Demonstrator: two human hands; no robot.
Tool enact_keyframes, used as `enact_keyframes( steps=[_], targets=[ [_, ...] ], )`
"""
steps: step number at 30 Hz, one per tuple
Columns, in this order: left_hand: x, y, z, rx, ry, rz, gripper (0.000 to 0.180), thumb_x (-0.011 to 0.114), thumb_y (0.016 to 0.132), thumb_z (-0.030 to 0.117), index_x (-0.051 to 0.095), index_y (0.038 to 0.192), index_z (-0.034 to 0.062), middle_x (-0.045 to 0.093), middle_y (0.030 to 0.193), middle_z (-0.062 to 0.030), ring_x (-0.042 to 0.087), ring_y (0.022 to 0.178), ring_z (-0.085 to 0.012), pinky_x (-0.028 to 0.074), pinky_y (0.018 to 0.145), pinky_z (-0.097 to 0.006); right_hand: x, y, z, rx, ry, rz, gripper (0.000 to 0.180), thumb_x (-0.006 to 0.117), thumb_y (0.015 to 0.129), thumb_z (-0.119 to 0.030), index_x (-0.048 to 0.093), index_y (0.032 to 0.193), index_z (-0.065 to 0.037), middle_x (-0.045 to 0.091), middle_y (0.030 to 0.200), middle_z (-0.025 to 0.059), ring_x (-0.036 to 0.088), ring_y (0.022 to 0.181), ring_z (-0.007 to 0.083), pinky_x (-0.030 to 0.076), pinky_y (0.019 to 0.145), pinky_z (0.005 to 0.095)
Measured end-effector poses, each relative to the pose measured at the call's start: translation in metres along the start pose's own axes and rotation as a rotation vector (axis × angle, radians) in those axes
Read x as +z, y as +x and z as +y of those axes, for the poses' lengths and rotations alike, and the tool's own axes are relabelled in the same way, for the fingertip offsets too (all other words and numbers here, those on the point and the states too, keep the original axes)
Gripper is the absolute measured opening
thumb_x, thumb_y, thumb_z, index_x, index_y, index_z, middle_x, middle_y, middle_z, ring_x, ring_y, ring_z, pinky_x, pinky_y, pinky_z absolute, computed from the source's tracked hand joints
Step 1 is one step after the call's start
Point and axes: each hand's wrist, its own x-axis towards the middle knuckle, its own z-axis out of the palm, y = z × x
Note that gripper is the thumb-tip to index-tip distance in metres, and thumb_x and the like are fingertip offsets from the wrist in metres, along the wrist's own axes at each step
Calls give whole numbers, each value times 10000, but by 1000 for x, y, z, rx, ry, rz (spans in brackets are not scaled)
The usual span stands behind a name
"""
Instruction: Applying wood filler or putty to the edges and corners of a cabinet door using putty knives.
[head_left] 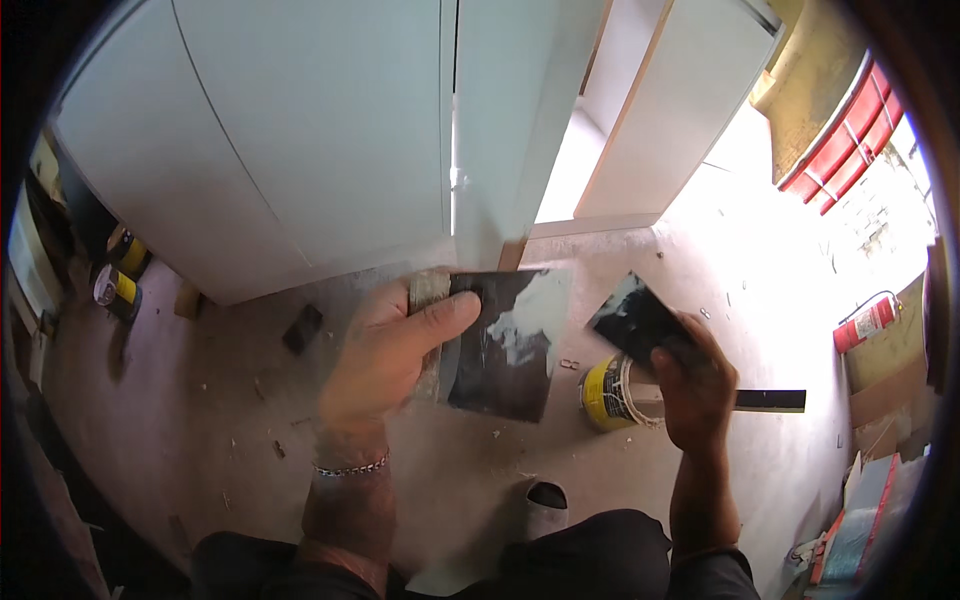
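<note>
My left hand (385, 355) is closed round the pale edge of a wide, dark filling knife (497, 380), thumb on top. White filler is smeared over the right part of its blade. To its right, my right hand (697, 395) grips a smaller black scraper (640, 318), tilted, with a little white on its upper corner. The two blades are a short gap apart. Below the scraper, a yellow and black tub (605, 393) with a whitish rim stands on the floor, partly hidden by my right hand.
White cabinet panels (340, 130) stand upright ahead, with a bright opening between them. A dark strip (770, 401) lies right of the tub. Two more tubs (117, 290) are at far left, a red fire extinguisher (866, 324) at far right. Small debris dots the floor (330, 480).
</note>
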Motion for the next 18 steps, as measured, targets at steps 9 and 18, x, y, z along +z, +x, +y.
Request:
enact_keyframes(
  steps=[9, 18],
  targets=[
    [11, -10, 9, -3, 350, 208, 302, 615, 971, 155, 637, 1190, -53, 686, 1003, -44, 621, 850, -96, 509, 778, -256, 8, 15, -44, -504, -626, -531, 443, 681, 697, 18, 729, 1121, -101, 669, 1223, 45, 570, 1081, 226, 436, 903, 372],
    [-54, 5, -19, -141, 382, -261, 271, 604, 940, 138, 694, 1140, -22, 694, 944, -18, 609, 846, -67, 500, 751, -232, 33, 18, -5, -539, -525, -206, 526, 653, 704, 115, 678, 1195, -74, 631, 1272, 108, 570, 1228, 343, 500, 988, 465]
  ],
)
